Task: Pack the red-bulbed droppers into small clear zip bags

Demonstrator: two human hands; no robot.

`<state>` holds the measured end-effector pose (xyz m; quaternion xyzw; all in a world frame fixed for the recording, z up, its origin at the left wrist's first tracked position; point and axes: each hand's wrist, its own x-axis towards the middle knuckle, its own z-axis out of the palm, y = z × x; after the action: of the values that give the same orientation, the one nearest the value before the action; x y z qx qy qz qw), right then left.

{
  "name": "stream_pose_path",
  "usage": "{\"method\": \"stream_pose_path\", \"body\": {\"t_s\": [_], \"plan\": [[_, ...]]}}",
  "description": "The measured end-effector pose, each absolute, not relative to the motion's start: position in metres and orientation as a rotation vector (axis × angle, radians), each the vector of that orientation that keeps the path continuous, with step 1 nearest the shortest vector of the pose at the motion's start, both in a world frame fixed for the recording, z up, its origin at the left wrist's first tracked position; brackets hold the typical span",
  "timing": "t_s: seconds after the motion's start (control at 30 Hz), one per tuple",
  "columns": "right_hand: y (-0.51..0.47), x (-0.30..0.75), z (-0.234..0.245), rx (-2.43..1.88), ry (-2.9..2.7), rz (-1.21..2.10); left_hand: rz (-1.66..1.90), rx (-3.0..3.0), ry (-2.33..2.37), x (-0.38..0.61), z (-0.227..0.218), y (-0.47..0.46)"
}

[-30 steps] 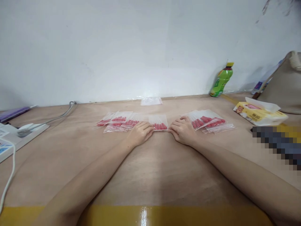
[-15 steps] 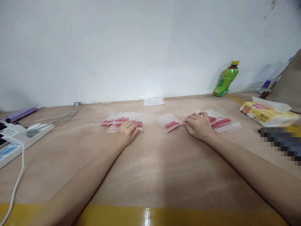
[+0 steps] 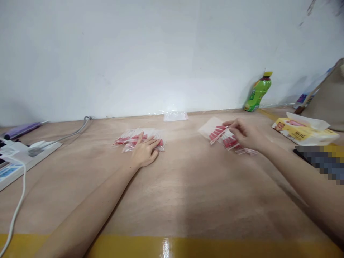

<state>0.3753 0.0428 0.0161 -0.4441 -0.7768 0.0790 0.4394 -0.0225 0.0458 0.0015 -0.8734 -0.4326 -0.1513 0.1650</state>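
Observation:
Several small clear zip bags (image 3: 126, 139) with red pieces inside overlap in a pile left of the middle. My left hand (image 3: 146, 150) rests on the near side of this pile, its fingers spread. Right of the middle, my right hand (image 3: 240, 132) pinches the edge of a clear bag of red pieces (image 3: 216, 133), which is tilted and overlaps other bags. More bags with red pieces (image 3: 229, 142) lie under and beside that hand, partly hidden by it. What exactly the red pieces are, I cannot make out.
A flat plastic bag (image 3: 176, 116) lies by the wall. A green bottle (image 3: 258, 92) leans there, with a tissue pack (image 3: 303, 130) and a dark blurred object (image 3: 319, 161) at the right. On the left are a power strip (image 3: 40, 154), cables and a purple packet (image 3: 25, 130).
My right hand has moved right and now pinches a bag; the single bag near the middle has shifted right onto the others. My left hand's fingers have spread over the left pile.

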Motion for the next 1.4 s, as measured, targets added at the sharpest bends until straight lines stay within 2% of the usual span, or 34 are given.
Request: {"method": "stream_pose_path", "body": {"t_s": [0.2,0.3,0.4,0.6,0.97,1.4], "plan": [[0.021,0.449,0.012,-1.38,-1.982,0.248,-0.647,-2.564,-1.134,-0.003,-0.009,0.047],[0.013,0.44,0.016,-1.45,-1.957,-0.122,-0.835,-2.655,-1.1,0.023,-0.016,0.044],[0.01,0.393,0.022,-1.218,-1.945,-0.378,-0.873,-2.712,-1.05,0.055,-0.02,0.039],[0.019,0.293,0.013,-0.875,-2.38,-0.089,-1.019,-2.805,-1.048,0.073,-0.019,0.03],[0.017,0.274,-0.016,-0.943,-2.26,0.013,-1.043,-2.926,-1.079,0.046,-0.018,0.031],[0.031,0.281,-0.021,-0.968,-2.355,-0.391,-0.996,-2.873,-1.075,0.047,-0.019,0.03]]}}
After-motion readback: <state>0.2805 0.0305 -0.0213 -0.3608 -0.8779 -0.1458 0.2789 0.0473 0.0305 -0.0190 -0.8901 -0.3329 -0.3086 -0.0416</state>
